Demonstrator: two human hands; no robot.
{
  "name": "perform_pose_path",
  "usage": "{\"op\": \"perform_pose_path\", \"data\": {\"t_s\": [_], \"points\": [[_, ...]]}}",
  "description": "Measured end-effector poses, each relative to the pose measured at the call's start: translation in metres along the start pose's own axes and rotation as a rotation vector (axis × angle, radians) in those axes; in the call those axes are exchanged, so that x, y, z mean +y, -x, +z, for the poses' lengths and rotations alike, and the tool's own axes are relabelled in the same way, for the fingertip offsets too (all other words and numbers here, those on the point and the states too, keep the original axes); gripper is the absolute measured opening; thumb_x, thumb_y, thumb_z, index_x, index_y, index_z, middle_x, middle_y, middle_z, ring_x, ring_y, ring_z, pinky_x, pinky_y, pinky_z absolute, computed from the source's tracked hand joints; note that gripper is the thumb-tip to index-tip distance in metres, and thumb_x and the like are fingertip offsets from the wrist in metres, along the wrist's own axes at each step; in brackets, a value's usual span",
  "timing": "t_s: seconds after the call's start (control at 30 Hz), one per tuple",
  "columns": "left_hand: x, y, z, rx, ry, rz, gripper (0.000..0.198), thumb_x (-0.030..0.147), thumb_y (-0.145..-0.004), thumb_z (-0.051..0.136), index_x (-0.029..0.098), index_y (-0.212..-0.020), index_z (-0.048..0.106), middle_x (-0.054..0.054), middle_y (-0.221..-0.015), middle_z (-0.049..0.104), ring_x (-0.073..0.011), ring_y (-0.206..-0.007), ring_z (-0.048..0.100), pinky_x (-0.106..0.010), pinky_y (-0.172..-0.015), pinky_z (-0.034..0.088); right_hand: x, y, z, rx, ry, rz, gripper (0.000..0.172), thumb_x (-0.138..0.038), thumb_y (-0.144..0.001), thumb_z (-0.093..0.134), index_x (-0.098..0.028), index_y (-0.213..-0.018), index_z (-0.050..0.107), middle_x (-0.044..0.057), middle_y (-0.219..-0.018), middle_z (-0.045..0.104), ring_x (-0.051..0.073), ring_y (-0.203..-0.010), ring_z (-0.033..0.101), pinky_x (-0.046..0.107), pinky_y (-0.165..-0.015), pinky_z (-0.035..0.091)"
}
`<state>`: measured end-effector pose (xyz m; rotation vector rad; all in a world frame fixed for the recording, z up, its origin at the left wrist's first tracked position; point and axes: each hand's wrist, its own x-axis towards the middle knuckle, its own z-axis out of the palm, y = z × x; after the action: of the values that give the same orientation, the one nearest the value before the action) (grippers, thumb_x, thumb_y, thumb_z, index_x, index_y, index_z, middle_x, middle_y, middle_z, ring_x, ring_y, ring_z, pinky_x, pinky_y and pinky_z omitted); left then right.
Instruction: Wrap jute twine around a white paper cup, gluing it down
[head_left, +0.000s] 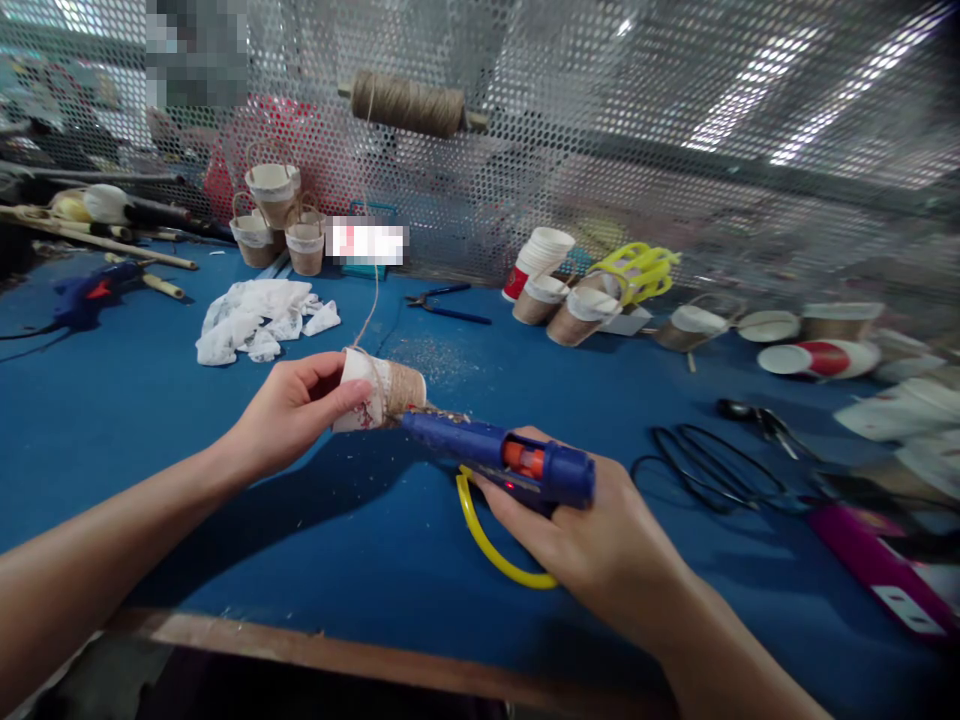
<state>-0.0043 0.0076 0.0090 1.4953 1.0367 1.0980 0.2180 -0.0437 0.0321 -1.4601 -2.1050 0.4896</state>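
My left hand (304, 410) grips a white paper cup (360, 385) lying on its side in the air, its base end pointing right. Brown twine (406, 388) is wound around the cup's narrower part, and a strand runs from it up to a twine spool (409, 103). In my right hand (592, 540) is a blue glue gun (487, 450) with a small red light lit. Its nozzle meets the twine-wrapped side of the cup, or comes very close; the exact contact is hard to see. A yellow curved strip (495, 555) hangs below the gun.
Twine-covered cups (274, 195) with handles are stacked back left beside crumpled white scraps (255, 315). Blue-handled pliers (450, 303) lie at the back. More cups (581, 315) stand right. Black cables (705, 470) and a magenta power strip (877, 570) lie front right; another glue gun (94, 292) lies left.
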Motion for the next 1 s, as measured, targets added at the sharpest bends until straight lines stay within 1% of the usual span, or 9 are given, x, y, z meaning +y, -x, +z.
{"op": "perform_pose_path", "data": {"t_s": [0.1, 0.23, 0.3, 0.4, 0.47, 0.57, 0.7, 0.87, 1.0], "points": [[0.001, 0.001, 0.001, -0.055, -0.002, 0.047, 0.021, 0.022, -0.078, 0.054, 0.015, -0.094, 0.066, -0.006, -0.095, 0.071, -0.0161, -0.079, 0.064, -0.026, -0.072, 0.052, 0.002, -0.001, 0.0, 0.023, -0.011, 0.016, 0.005, -0.025, -0.074, 0.054, -0.022, -0.071, 0.055, 0.0, -0.06, 0.059, 0.015, -0.053, 0.054, 0.028, -0.05, 0.043], [0.001, 0.003, 0.002, -0.099, -0.05, 0.148, 0.021, 0.021, -0.079, 0.053, 0.014, -0.095, 0.065, -0.007, -0.099, 0.069, -0.0157, -0.083, 0.063, -0.025, -0.074, 0.051, 0.008, -0.002, 0.0, 0.046, -0.034, 0.018, 0.005, -0.025, -0.073, 0.053, -0.022, -0.068, 0.053, 0.0, -0.058, 0.057, 0.016, -0.05, 0.052, 0.03, -0.049, 0.043], [-0.001, 0.004, 0.002, -0.105, -0.087, 0.18, 0.019, 0.021, -0.079, 0.053, 0.012, -0.093, 0.064, -0.007, -0.096, 0.069, -0.0156, -0.082, 0.062, -0.025, -0.073, 0.05, 0.01, -0.003, 0.001, 0.078, -0.064, 0.029, 0.005, -0.027, -0.072, 0.054, -0.023, -0.069, 0.053, 0.0, -0.058, 0.058, 0.016, -0.05, 0.053, 0.03, -0.05, 0.045], [-0.003, 0.004, 0.001, -0.109, -0.146, 0.21, 0.017, 0.023, -0.079, 0.054, 0.011, -0.087, 0.062, -0.007, -0.085, 0.067, -0.0153, -0.075, 0.061, -0.024, -0.068, 0.05, 0.009, -0.003, 0.0, 0.129, -0.097, 0.057, 0.009, -0.031, -0.072, 0.055, -0.022, -0.071, 0.054, 0.001, -0.06, 0.061, 0.018, -0.053, 0.056, 0.032, -0.052, 0.048], [-0.004, 0.004, 0.0, -0.113, -0.181, 0.235, 0.016, 0.024, -0.079, 0.054, 0.011, -0.086, 0.061, -0.006, -0.08, 0.064, -0.0147, -0.071, 0.059, -0.025, -0.066, 0.05, 0.008, -0.003, -0.001, 0.137, -0.097, 0.079, 0.011, -0.032, -0.071, 0.057, -0.021, -0.072, 0.056, 0.002, -0.06, 0.062, 0.019, -0.053, 0.058, 0.031, -0.05, 0.049], [-0.005, 0.005, -0.001, -0.128, -0.235, 0.294, 0.015, 0.024, -0.081, 0.053, 0.012, -0.083, 0.061, -0.005, -0.078, 0.062, -0.0147, -0.07, 0.057, -0.025, -0.064, 0.049, 0.006, -0.003, -0.002, 0.152, -0.099, 0.117, 0.013, -0.035, -0.07, 0.058, -0.022, -0.069, 0.057, 0.001, -0.056, 0.061, 0.019, -0.052, 0.059, 0.029, -0.045, 0.048], [-0.006, 0.006, -0.003, -0.16, -0.291, 0.382, 0.015, 0.023, -0.082, 0.051, 0.012, -0.084, 0.061, -0.006, -0.08, 0.061, -0.0149, -0.073, 0.056, -0.024, -0.064, 0.047, 0.004, -0.006, -0.004, 0.189, -0.06, 0.115, 0.013, -0.034, -0.069, 0.059, -0.022, -0.065, 0.058, 0.001, -0.056, 0.063, 0.019, -0.051, 0.059, 0.029, -0.048, 0.05], [-0.006, 0.005, -0.005, -0.17, -0.364, 0.445, 0.015, 0.021, -0.083, 0.051, 0.011, -0.084, 0.062, -0.007, -0.081, 0.061, -0.0149, -0.074, 0.056, -0.024, -0.066, 0.045, 0.003, -0.008, -0.008, 0.135, -0.04, 0.1, 0.013, -0.033, -0.073, 0.058, -0.022, -0.067, 0.06, 0.0, -0.057, 0.064, 0.017, -0.052, 0.058, 0.027, -0.051, 0.049], [-0.006, 0.004, -0.005, -0.181, -0.358, 0.492, 0.013, 0.018, -0.083, 0.051, 0.012, -0.082, 0.063, -0.006, -0.084, 0.061, -0.0146, -0.078, 0.057, -0.024, -0.071, 0.045, 0.003, -0.011, -0.014, 0.05, -0.115, 0.127, 0.017, -0.034, -0.076, 0.056, -0.021, -0.065, 0.057, -0.004, -0.045, 0.053, 0.011, -0.04, 0.048, 0.025, -0.045, 0.044]]}}
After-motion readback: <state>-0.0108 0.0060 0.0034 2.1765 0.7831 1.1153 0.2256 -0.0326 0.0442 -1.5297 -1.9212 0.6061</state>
